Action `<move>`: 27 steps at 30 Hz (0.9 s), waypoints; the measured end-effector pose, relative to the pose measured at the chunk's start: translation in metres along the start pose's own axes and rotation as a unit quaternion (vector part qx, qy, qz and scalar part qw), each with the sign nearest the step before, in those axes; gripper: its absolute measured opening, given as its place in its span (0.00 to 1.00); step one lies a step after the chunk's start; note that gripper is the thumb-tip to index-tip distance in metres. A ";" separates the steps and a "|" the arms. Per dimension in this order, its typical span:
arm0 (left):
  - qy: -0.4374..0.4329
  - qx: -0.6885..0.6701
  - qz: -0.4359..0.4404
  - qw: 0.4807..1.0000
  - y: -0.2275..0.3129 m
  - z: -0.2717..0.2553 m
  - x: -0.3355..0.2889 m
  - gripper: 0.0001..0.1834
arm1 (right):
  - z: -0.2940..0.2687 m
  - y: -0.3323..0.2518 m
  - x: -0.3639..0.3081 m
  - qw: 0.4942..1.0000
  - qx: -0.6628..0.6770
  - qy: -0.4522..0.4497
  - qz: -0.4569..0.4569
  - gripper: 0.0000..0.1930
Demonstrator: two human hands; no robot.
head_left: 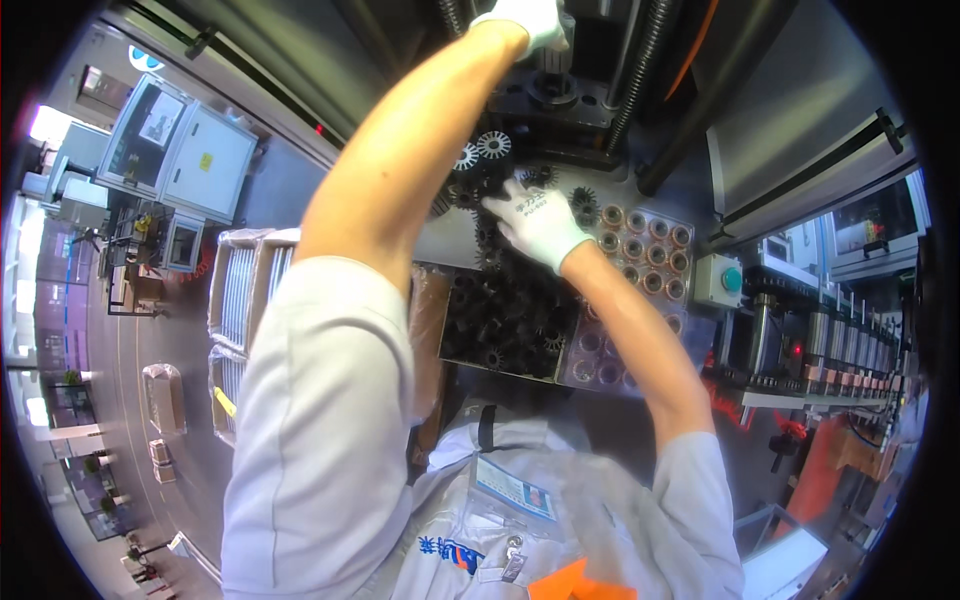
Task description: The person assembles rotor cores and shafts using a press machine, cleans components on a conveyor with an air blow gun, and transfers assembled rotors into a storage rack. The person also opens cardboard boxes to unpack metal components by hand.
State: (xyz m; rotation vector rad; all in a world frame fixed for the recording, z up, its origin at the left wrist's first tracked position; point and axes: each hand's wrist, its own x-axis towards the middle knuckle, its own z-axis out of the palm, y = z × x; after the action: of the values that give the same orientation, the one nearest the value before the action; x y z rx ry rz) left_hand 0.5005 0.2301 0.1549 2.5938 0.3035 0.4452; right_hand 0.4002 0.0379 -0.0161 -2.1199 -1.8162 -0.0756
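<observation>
Gloved left hand (pixel 528 20) is by a metal shaft (pixel 556 60); right hand (pixel 540 222), partly spread, at spiky black discs (pixel 488 240); both grips unclear.

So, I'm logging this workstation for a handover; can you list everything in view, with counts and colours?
Slotted discs: two, silver, upper centre
Toothed cores: many, black, heaped at centre
Copper-ringed parts: many, copper, right of centre
Push button: one, green, on a pale box at right
Press fixture: one, dark metal, top centre
Orange cable or tube: one, orange, top right
Open cartons: at least two, brown with pale contents, left
Machine cabinet: at least one, white, upper left
Shirt: one, grey, lower centre
Background items: too small to count
Left hand: one, white-gloved, by the press fixture
Right hand: one, white-gloved, at the toothed cores
</observation>
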 end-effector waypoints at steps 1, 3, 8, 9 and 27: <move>-0.005 -0.001 -0.009 1.000 -0.001 0.001 -0.001 0.29 | 0.003 -0.004 0.003 1.000 -0.004 0.005 -0.002 0.16; -0.052 0.100 0.018 0.993 0.025 0.028 -0.014 0.13 | 0.023 0.018 -0.011 0.995 -0.080 -0.055 0.021 0.14; -0.020 0.123 -0.007 0.992 -0.059 0.059 -0.042 0.23 | 0.025 -0.023 0.022 0.988 -0.109 -0.101 -0.032 0.11; -0.069 0.109 -0.014 0.992 -0.048 0.053 -0.047 0.22 | 0.023 -0.015 0.009 0.995 -0.080 -0.055 -0.029 0.10; -0.152 0.139 -0.307 0.929 -0.188 0.100 -0.452 0.14 | -0.026 -0.013 -0.031 0.955 0.256 0.113 0.096 0.16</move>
State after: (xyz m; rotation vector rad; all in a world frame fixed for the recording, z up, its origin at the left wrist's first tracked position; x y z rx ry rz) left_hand 0.0951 0.2168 -0.1371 2.5876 1.0859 -0.2386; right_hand 0.3868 0.0028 0.0032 -1.8147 -1.3149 0.1763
